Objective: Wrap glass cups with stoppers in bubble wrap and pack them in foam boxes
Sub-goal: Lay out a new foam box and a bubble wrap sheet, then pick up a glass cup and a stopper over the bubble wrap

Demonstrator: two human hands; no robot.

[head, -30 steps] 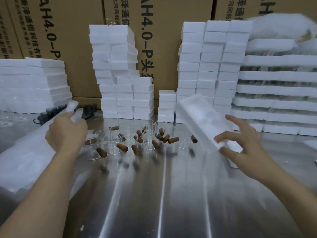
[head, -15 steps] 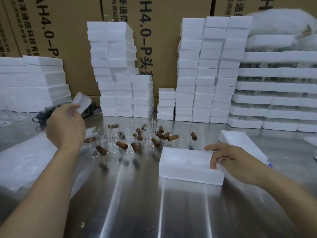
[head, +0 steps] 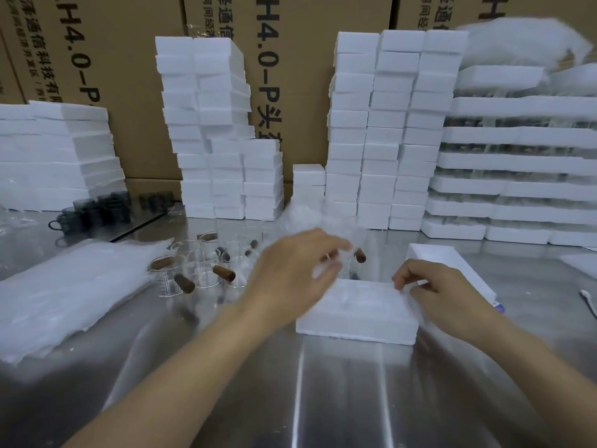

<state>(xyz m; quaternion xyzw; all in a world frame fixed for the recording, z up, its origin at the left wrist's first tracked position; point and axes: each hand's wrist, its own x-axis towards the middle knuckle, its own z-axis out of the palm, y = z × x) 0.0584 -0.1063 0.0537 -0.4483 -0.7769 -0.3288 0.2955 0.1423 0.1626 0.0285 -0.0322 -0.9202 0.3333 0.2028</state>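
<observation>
A steel table fills the foreground, its brushed top shiny with pale streaks of reflected light. Tall brown cartons stand in a row along the back, side by side, printed with large black letters, numbers and Chinese characters running down their faces. A lower carton sits at their foot. At the far left of the table stands a cluster of dark mugs, close together, the nearest one's handle turned to the left. A dark slanted edge runs just in front of them. Near the right border lies a thin white strip, and nearby a small blue scrap shows.
</observation>
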